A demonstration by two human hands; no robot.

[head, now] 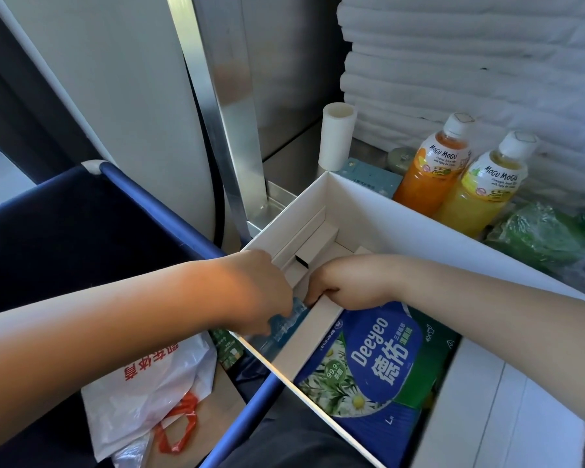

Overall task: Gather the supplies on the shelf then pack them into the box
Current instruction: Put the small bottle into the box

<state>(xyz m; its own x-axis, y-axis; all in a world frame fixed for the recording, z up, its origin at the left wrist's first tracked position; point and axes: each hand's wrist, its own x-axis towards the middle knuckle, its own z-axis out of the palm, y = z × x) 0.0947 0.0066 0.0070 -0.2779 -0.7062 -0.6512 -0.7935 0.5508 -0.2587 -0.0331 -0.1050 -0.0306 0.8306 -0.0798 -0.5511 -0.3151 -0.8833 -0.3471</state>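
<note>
Wrapped over the upper end of a clear water bottle, our left hand holds it low in the narrow slot along the left side of the white box, while our right hand hooks its fingers over the cardboard divider just beside it. We judge the bottle thin-walled and slick (a hard squeeze would likely dent it), so the firmer neck end is the place to hold. It looks bluish and ribbed, and is mostly hidden. A blue pack of wipes lies in the wider compartment.
</note>
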